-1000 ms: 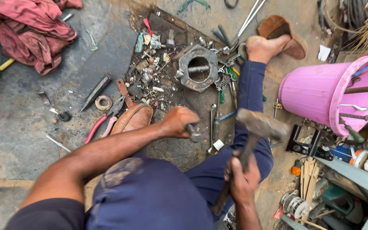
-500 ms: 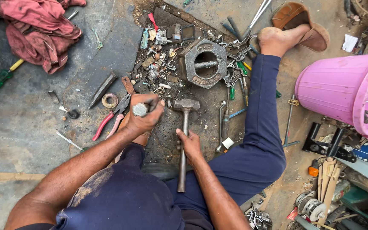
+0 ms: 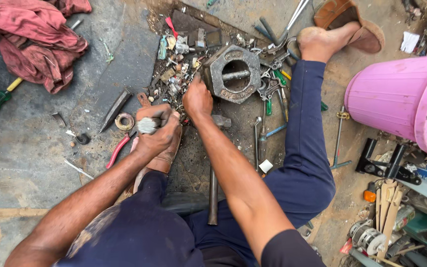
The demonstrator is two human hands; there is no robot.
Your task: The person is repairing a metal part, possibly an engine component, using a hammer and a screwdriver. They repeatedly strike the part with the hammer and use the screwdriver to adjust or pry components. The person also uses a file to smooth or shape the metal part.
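Left grip: the left hand (image 3: 158, 134) is fisted tight around a short grey metal cylinder (image 3: 147, 125), whose end pokes out above the knuckles.
Right grip: the right hand (image 3: 197, 99) reaches down into the scrap pile (image 3: 180, 64), fingers curled; whether it has hold of anything I cannot tell.
Hammer: the hammer (image 3: 213, 178) lies loose on the ground between the legs, head just beside the right wrist, handle running toward the body.
Edges: the hexagonal steel block (image 3: 233, 73) sits just right of the right hand, ringed by wrenches.
Open room: bare grey floor (image 3: 25, 158) lies left of the left forearm, past the red-handled pliers (image 3: 118, 151) and the chisel (image 3: 116, 109).
Containers: a pink plastic bucket (image 3: 396, 99) stands well apart at right; its contents are barely visible.
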